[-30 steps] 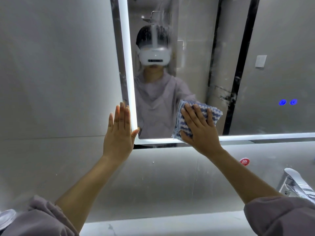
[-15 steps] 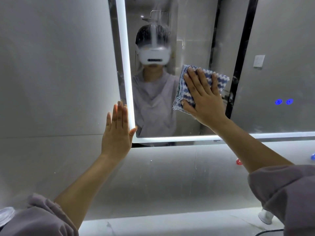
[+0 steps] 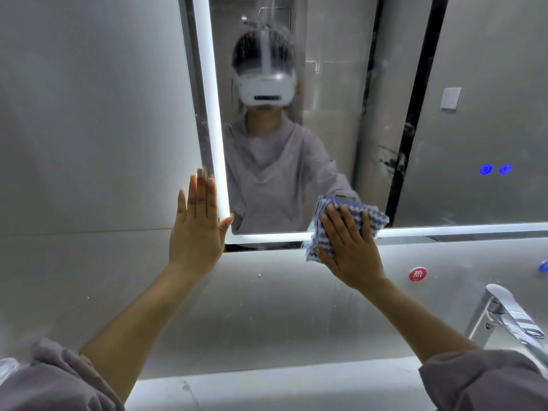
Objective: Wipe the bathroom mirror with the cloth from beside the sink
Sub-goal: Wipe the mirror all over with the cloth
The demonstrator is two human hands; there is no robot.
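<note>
A right hand, fingers straight and spread, presses a striped cloth flat against the lit lower edge of a streaked mirror. The left hand rests open, holding nothing, on the grey wall beside it; a tap stands at right.

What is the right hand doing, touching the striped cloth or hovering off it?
Touching. The head view shows the right hand pressed flat on the cloth, straight fingers spread over it, pinning it against the lower edge of the mirror.
</note>
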